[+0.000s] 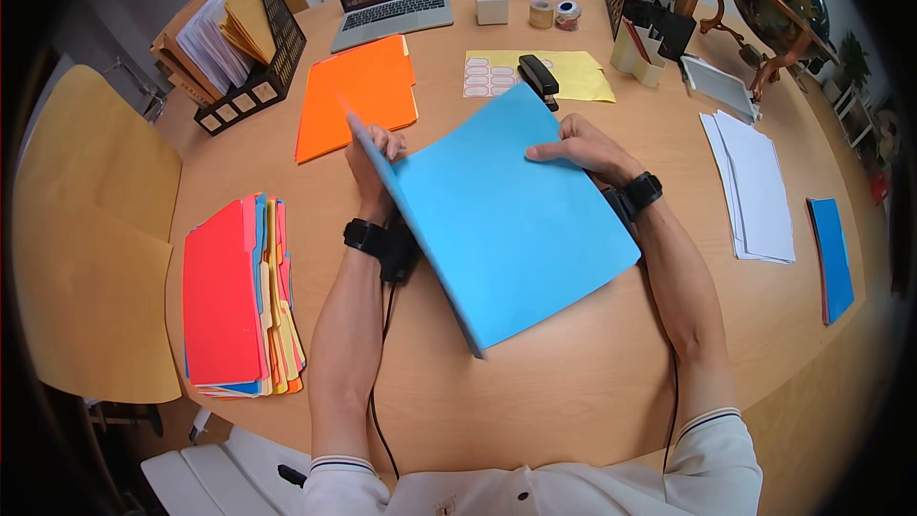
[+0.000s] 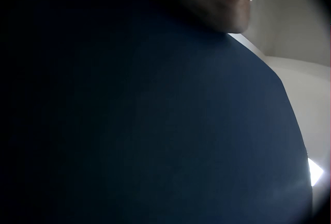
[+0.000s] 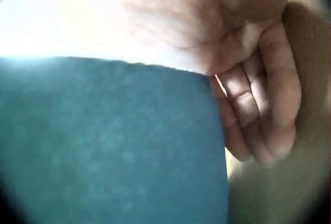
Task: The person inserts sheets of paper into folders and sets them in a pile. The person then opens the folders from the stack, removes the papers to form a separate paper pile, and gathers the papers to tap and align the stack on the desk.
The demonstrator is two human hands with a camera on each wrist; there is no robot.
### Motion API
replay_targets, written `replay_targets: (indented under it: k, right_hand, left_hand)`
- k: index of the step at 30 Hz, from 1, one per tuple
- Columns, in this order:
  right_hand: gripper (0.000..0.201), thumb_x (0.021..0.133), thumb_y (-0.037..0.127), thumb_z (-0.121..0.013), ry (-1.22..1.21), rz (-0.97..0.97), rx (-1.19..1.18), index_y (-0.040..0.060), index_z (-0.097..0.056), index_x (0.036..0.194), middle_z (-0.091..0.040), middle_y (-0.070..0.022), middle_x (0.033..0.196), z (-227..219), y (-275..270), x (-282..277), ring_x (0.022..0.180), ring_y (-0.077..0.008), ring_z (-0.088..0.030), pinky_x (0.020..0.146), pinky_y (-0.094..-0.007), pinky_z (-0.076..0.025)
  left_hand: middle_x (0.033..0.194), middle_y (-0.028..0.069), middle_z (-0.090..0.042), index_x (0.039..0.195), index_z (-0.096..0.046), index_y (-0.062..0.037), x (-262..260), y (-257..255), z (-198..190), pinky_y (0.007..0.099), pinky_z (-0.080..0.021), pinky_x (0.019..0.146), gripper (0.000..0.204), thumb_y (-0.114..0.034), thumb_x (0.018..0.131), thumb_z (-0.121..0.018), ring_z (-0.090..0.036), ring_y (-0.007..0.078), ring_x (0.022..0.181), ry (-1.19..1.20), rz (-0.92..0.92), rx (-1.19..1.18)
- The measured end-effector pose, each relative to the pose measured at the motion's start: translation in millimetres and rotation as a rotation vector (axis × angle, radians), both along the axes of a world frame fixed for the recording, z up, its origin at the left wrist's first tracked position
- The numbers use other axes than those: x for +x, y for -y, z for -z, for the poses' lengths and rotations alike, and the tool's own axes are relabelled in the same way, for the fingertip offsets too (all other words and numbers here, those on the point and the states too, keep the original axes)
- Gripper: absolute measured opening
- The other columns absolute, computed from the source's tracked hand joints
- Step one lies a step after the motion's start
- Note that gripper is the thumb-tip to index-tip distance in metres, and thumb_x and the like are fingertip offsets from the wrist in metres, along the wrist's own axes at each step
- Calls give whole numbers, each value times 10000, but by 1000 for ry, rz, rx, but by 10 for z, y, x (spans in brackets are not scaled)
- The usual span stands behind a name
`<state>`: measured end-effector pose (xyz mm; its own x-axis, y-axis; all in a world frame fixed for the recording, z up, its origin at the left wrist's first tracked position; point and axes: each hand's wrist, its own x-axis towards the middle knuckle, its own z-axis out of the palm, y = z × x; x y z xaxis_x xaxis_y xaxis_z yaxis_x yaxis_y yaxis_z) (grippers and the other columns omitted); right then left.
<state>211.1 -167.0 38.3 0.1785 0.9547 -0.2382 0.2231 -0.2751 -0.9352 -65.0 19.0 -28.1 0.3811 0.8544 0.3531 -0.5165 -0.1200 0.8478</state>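
Observation:
A light blue folder (image 1: 521,220) is held partly unfolded above the middle of the desk, one flap tilted up on the left. My left hand (image 1: 371,170) grips that raised flap, which hides part of the palm. On the other side my right hand (image 1: 594,149) pinches the edge of the broad panel, thumb on its inner face. In the left wrist view the dark blue flap (image 2: 181,120) fills most of the picture, with a bit of the hand (image 2: 222,1) above it. The right wrist view shows curled fingers (image 3: 276,89) beside the folder's edge.
A stack of coloured folders (image 1: 224,301) lies at left, orange folders (image 1: 358,96) behind. A black stapler (image 1: 539,79) rests near yellow paper (image 1: 585,76) and a label sheet (image 1: 489,76). White papers (image 1: 750,186) and a dark blue booklet (image 1: 831,260) are at right; a laptop (image 1: 392,14) stands behind.

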Motion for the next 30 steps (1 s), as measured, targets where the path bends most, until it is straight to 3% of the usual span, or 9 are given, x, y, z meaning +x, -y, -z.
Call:
replay_targets:
  k: [3,5,8,10,13,16,20,22,30]
  right_hand:
    - [378,751,227,-907,-17,-78,-55,23,-619,886,-644,-48,805,118,10,168,672,-88,-591,549,-248,-459]
    - [403,753,222,-903,-61,-86,-42,14,-613,941,-643,-56,845,65,55,146,727,-96,-601,580,-257,-471]
    - [377,767,199,-889,-25,14,-55,-2,-642,970,-645,-45,833,42,152,208,751,-113,-605,634,-268,-489]
    - [371,838,250,-832,-180,-51,-80,-12,-657,1035,-666,-52,822,214,102,459,738,-131,-649,641,-267,-519]
    - [388,893,395,-775,-124,-106,-100,12,-712,898,-691,-54,777,-249,292,474,646,-106,-659,546,-259,-536]
    - [420,904,395,-753,252,355,-99,-20,-727,962,-729,-120,832,-146,379,1016,685,-139,-711,568,-258,-570]
    - [492,832,373,-741,1093,789,-207,58,-687,1206,-737,-191,1063,-54,825,1778,1018,-303,-712,825,-470,-563]
    - [517,832,393,-708,1088,974,-491,151,-658,1287,-651,-203,1300,-104,1011,1839,1270,-389,-568,992,-591,-447]
    - [386,903,320,-661,986,1111,-654,152,-668,1251,-559,-191,1400,135,1268,1812,1325,-402,-495,1032,-618,-398]
  left_hand:
    - [637,4,-434,719,-446,-117,-50,240,-239,321,-456,790,578,-549,1089,-341,-483,155,676,159,55,-7]
    - [633,21,-456,724,-466,-127,-139,274,-360,324,-447,823,601,-574,1087,-293,-497,171,730,91,175,-275]
    - [673,56,-534,789,-561,-121,-219,-113,-59,369,-472,846,736,-651,1053,-124,-555,236,827,239,482,-208]
    - [657,61,-533,781,-553,-121,-245,-233,-5,378,-479,828,733,-651,1053,-125,-564,243,824,206,480,-213]
    - [640,66,-532,768,-539,-125,-213,-200,-19,386,-486,815,720,-649,1053,-136,-577,254,821,178,473,-214]
    - [635,66,-536,760,-531,-128,-179,-147,-69,387,-486,818,709,-647,1053,-148,-582,258,817,171,469,-238]
    - [635,70,-553,758,-530,-128,-158,-213,-47,382,-485,819,712,-646,1050,-139,-585,257,817,125,516,-233]
    - [641,71,-561,759,-531,-128,-155,-211,-64,379,-485,821,713,-646,1049,-135,-587,259,821,111,518,-218]
    - [685,69,-586,806,-579,-112,-195,-455,240,392,-469,859,687,-617,1069,-194,-592,270,876,206,606,-214]
